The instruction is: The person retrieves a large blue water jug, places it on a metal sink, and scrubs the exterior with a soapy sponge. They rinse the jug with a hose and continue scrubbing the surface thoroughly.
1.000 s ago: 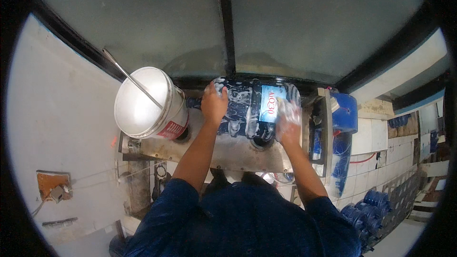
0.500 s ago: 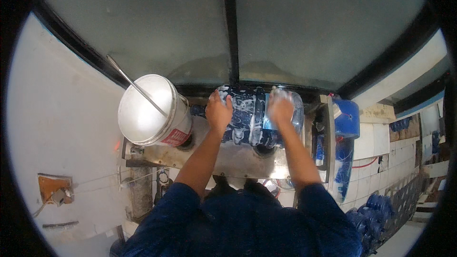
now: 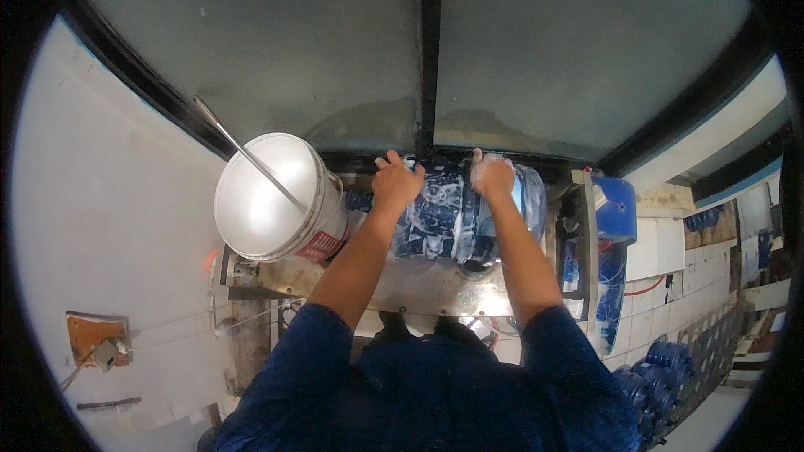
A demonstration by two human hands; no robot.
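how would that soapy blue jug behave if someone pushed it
The jug is probably slippery, since white suds streak its surface. Lying on its side with a rounded body, it would likely roll if pushed. Its ridged, see-through wall suggests fairly stiff plastic rather than anything floppy.

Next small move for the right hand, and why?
I'd probably slide the right hand toward the right end of the large blue bottle: foam streaks its middle, but that end appears to show little. The left hand rests on the bottle further left, so it could steady it.
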